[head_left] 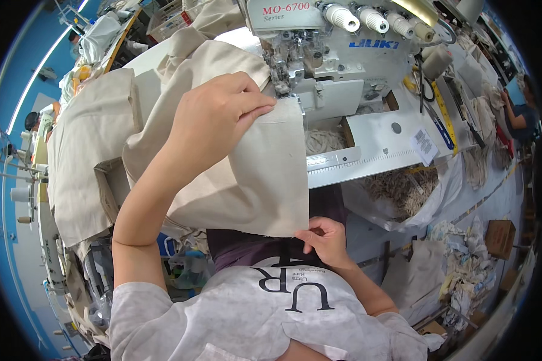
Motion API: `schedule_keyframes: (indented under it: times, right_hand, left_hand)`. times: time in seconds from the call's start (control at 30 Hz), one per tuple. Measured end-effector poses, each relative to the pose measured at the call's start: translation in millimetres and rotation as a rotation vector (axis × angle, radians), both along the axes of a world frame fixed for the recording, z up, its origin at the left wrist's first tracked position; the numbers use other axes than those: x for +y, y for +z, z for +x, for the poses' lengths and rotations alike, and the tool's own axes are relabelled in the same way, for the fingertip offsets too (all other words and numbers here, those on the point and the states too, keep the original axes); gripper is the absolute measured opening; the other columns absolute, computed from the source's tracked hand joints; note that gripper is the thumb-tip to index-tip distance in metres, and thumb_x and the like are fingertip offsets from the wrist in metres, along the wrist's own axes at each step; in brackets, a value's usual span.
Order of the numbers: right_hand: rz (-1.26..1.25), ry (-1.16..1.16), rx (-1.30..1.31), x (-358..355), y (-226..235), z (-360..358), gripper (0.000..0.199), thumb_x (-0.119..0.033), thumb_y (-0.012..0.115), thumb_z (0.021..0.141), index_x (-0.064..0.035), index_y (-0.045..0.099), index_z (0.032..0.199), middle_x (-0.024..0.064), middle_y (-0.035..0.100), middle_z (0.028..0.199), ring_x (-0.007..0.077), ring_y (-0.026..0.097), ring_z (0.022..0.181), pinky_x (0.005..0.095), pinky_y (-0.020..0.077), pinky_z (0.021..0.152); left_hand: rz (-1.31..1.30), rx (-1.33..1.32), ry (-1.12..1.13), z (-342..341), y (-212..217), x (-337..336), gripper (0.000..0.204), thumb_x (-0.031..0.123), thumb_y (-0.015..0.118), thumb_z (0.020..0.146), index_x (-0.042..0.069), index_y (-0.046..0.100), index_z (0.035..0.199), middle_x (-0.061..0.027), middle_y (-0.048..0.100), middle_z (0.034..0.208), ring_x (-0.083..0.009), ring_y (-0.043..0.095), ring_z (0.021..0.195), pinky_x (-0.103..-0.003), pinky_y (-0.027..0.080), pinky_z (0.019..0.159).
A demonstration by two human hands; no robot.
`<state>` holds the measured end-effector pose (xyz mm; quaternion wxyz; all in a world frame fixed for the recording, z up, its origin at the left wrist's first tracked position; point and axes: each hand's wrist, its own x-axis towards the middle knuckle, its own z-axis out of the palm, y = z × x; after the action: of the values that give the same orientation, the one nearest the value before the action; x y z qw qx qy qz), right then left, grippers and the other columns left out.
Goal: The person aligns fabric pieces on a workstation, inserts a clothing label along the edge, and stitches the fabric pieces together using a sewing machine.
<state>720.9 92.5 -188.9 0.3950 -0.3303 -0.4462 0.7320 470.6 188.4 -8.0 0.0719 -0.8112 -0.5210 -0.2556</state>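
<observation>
One beige cloth [271,174] drapes over the counter [379,141] edge, before one white sewing machine [337,63]. My two hands: left [214,117] fingers clamped on cloth's upper edge, right [326,242] fingers pinching its lower-right corner. Four knobs [373,20] up top.

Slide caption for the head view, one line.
At a sewing machine, left hand holds beige cloth near its upper edge; right hand pinches its lower right corner.
</observation>
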Motion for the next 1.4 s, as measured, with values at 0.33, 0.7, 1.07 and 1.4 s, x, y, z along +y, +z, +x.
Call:
schedule_keyframes:
  times: [0.33,0.7,1.07,1.4]
  right_hand:
    - [0.135,-0.030,-0.210,12,15,3,0.008,-0.003,0.075,0.086,0.0045,0.071,0.087,0.0042,0.063,0.077,0.0053,0.053,0.053,0.0194,0.0413,0.045]
    - [0.200,-0.245,-0.103,-3,1,-2,0.010,0.000,0.071,0.089,0.0041,0.068,0.098,0.0066,0.063,0.078,0.0072,0.057,0.057,0.0210,0.0437,0.045]
    - [0.661,-0.226,-0.221,18,9,-6,0.010,0.003,0.071,0.087,0.0026,0.071,0.096,0.0099,0.068,0.081,0.0087,0.057,0.055,0.0206,0.0418,0.045]
    - [0.634,-0.209,-0.214,36,33,-19,0.009,0.004,0.072,0.086,0.0030,0.071,0.094,0.0085,0.068,0.080,0.0074,0.056,0.055,0.0201,0.0397,0.045]
  left_hand:
    - [0.090,-0.016,0.065,0,-6,7,0.005,0.013,0.072,0.082,0.012,0.075,0.086,-0.0013,0.064,0.079,-0.0225,0.063,0.073,-0.035,0.049,0.061]
    - [0.117,-0.043,0.030,-4,-11,12,0.006,0.012,0.072,0.084,0.010,0.076,0.088,-0.0010,0.062,0.079,-0.0198,0.058,0.065,-0.031,0.045,0.059]
    - [0.083,-0.091,-0.004,-16,-12,29,0.008,0.008,0.071,0.083,0.009,0.075,0.090,-0.0030,0.063,0.082,-0.0213,0.061,0.070,-0.031,0.047,0.063]
    - [0.038,-0.041,0.032,-33,-8,56,0.011,0.013,0.066,0.087,0.009,0.075,0.092,-0.0049,0.067,0.092,-0.0253,0.064,0.083,-0.035,0.051,0.074]
